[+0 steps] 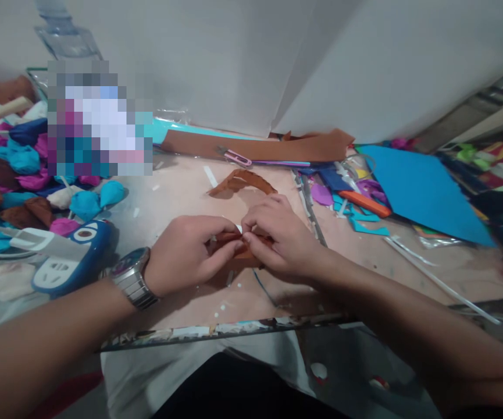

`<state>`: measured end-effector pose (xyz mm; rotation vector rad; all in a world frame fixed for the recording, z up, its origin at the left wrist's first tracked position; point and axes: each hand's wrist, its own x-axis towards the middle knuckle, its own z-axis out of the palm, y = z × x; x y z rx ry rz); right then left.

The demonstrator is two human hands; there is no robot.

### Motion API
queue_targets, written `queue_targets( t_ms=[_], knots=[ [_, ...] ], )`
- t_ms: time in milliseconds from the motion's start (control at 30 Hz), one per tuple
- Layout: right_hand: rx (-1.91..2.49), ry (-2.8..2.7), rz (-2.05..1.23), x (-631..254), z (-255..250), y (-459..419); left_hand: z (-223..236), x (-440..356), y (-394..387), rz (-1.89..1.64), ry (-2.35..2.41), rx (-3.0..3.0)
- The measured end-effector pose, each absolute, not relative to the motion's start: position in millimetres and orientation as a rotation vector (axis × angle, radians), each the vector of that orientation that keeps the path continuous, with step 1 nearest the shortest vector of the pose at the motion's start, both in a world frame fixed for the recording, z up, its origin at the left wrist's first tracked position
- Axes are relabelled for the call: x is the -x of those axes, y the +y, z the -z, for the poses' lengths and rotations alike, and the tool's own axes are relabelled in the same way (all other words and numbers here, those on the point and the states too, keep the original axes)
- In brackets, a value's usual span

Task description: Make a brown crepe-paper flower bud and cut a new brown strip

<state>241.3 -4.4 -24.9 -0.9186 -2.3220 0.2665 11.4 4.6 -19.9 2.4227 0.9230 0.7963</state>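
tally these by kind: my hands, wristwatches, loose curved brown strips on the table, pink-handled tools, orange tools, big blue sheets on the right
Hands: 2 (left hand, right hand)
Wristwatch: 1
Curved brown strip: 1
Pink-handled tool: 1
Orange tool: 1
Big blue sheet: 1
Total: 7

A curved brown strip point(235, 181) lies on the pale table point(177, 189).

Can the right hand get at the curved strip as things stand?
Probably yes: the curved strip lies uncovered just beyond the right hand, though that hand's grip is busy on a brown piece.
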Motion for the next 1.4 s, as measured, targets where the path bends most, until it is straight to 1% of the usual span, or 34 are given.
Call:
queue_targets(
  t_ms=[200, 567, 933, 1200, 1400],
  knots=[
    [0.926, -2.29, -0.26, -244.0, 24.7, -3.8, 20.3, -11.3, 5.7, -0.747, 0.975, -2.262],
    [0.901, -2.351, -0.217, -244.6, 25.1, -3.3, 16.9, -11.8, 5.3, -0.773, 0.928, -2.151],
    [0.863, -2.358, -0.212, -244.2, 24.7, -4.1, 15.0, -10.5, 7.3, -0.818, 0.887, -2.197],
    [0.907, -2.306, -0.246, -246.5, 24.1, -3.2, 12.7, -8.1, 11.2, -0.864, 0.994, -2.097],
    [0.95, -2.306, -0.241, -246.7, 23.7, -3.1, 17.4, -9.5, 13.0, -0.71, 0.945, -1.978]
  ],
)
